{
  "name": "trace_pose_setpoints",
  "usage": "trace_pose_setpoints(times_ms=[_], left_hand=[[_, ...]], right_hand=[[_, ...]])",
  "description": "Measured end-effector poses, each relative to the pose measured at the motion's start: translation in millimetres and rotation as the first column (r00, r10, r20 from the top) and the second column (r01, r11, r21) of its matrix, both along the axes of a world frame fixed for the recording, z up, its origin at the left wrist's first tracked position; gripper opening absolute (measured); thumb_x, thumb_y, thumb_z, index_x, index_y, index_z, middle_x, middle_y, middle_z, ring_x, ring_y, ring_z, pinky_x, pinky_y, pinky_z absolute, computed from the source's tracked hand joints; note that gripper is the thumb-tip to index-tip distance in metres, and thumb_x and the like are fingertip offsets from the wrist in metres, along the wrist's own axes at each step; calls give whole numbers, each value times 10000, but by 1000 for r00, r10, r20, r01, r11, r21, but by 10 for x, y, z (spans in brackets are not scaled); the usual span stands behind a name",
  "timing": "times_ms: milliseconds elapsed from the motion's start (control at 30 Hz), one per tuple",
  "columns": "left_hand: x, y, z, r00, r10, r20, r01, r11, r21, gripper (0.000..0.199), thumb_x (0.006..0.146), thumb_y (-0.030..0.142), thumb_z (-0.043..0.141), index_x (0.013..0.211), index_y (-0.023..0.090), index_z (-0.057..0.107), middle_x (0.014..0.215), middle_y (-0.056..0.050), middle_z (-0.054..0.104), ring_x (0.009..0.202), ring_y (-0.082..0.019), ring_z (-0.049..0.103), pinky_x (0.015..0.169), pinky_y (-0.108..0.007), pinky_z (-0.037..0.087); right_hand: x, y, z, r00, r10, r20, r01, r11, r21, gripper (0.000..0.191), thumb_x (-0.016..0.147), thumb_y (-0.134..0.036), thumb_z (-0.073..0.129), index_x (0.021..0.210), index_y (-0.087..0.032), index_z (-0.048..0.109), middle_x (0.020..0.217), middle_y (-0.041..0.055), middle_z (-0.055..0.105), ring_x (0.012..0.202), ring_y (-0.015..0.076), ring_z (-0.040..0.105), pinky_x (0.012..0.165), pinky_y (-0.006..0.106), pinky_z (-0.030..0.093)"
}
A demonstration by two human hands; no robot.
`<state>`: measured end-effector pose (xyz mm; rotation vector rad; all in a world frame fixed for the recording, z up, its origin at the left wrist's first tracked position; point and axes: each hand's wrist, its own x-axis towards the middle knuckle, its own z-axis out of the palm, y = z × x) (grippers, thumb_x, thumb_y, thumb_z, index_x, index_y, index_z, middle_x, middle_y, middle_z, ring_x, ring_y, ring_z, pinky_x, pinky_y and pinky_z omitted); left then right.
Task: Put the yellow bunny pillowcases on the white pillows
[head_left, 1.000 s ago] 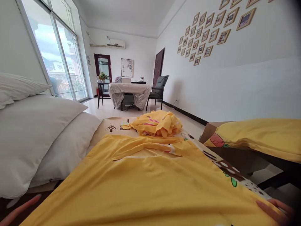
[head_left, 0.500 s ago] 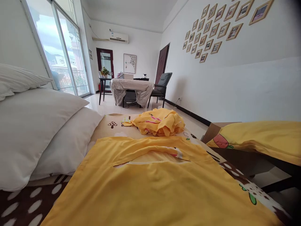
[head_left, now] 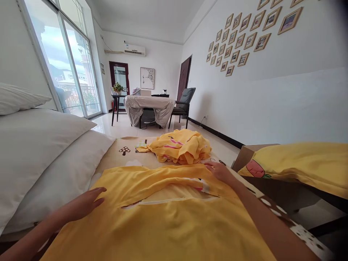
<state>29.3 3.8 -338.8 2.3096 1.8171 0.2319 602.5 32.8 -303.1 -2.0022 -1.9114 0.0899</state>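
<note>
A yellow pillowcase (head_left: 168, 228) lies spread flat in front of me, with a long open slit, edged by a pale zipper, across its upper part. Through the slit some lighter yellow cloth and a bit of printed pattern show. My left hand (head_left: 86, 203) is at the pillowcase's left edge, thumb and fingers apart, holding nothing. At the far right corner, my right hand (head_left: 219, 171) rests its stretched fingers on the cloth's edge. Just beyond lies a crumpled heap of yellow printed fabric (head_left: 181, 146).
White pillows (head_left: 40, 145) are stacked on the left. To the right, a yellow cushion with a carrot print (head_left: 304, 159) lies on a cardboard box (head_left: 244, 154). A patterned sheet (head_left: 130, 146) is underneath. Farther off stand a covered table (head_left: 149, 101) and a black chair (head_left: 185, 103).
Both my hands have come into view, the left at the pillowcase's left edge, the right at its far right corner. My view has tilted up slightly and shifted right.
</note>
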Motion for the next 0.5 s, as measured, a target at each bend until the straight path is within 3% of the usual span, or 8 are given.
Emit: trace_pose_setpoints(times_ms=[100,200,400,500], left_hand=[[281,433,-39,991,-50,-127,31,988,-151,664,848,472,311,1376,89,435,1456,-178,361,1349,-308,345,1060,-495,320],[466,783,-192,983,18,-184,-53,981,-185,638,890,442,237,1430,115,332,1521,-181,220,1403,-316,216,1014,-589,319],[653,1191,-603,950,174,-261,-169,985,42,551,931,409,217,1411,176,355,1507,-132,302,1390,-289,242,988,-576,343],[680,1223,-692,933,216,-286,-190,975,117,535,938,395,221,1415,193,354,1504,-98,321,1388,-266,251,1018,-556,302]], right_hand=[[-339,516,-145,1000,-8,-26,5,993,-115,312,922,-410,454,1060,-198,636,1095,81,656,1019,230,603,921,400,458],[-634,942,-362,996,-57,-65,44,981,-190,318,917,-395,519,1122,-161,584,1123,75,606,966,191,600,846,402,503],[-934,1685,-730,974,-187,-132,166,974,-154,354,915,-377,527,1214,-188,536,1252,90,538,1065,214,559,903,443,476],[-931,2011,-793,973,-152,-175,140,987,-78,450,931,-455,446,1312,-218,478,1398,101,437,1246,257,438,1047,489,340]])
